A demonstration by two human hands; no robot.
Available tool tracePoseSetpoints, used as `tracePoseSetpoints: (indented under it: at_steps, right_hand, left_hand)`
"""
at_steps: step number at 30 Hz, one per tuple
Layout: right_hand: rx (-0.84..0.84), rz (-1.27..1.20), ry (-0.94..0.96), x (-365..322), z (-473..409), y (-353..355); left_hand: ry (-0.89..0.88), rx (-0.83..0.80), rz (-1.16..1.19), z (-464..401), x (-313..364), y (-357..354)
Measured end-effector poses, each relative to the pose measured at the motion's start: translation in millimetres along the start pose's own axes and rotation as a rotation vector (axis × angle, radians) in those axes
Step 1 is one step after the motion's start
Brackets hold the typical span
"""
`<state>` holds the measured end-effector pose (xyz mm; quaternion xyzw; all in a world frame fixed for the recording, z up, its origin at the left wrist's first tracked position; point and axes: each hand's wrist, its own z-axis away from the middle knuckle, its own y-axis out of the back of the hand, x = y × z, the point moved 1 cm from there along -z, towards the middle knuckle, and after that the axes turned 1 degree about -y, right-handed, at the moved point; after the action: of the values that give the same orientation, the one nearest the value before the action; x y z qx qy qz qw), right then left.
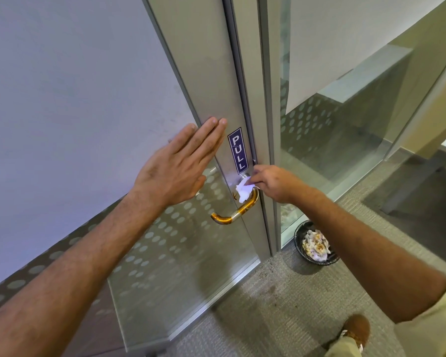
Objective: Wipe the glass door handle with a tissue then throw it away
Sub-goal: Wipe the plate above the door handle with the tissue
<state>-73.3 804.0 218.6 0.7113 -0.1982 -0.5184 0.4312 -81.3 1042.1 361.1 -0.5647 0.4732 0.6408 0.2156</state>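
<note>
Left hand [175, 168] flat, empty, steadying door frame [211, 81]; right hand [273, 182] pinches tissue [243, 190] against handle [238, 212] top, wiping. Bin [316, 243] near.

Wall: plain pale grey-white surface [62, 86], upper left. Lower glass panel with a frosted band of pale dots [165, 240], left of the door stile. Upright brushed-aluminium frame posts [265, 124], centre. Clear glass partition with the same dotted band [319, 119], right; a pale ledge-like surface [366, 73] shows through it. Floor: grey-green ribbed carpet [281, 305], speckled with dark marks near the frame base. Light: even and diffuse, soft reflections on the glass.
</note>
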Motion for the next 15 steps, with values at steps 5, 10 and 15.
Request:
tracePoseSetpoints:
  at_steps: [5, 10, 15]
  right_hand:
    - [-0.141, -0.055, -0.035, 2, 1, 2]
    - [-0.152, -0.055, -0.028, 1, 7, 2]
    - [-0.071, 0.010, -0.013, 0, 12, -4]
  left_hand:
    - [0.001, -0.006, -0.006, 0, -1, 1]
    - [0.005, -0.001, -0.010, 0, -1, 1]
    - [0.004, 0.003, -0.008, 1, -1, 2]
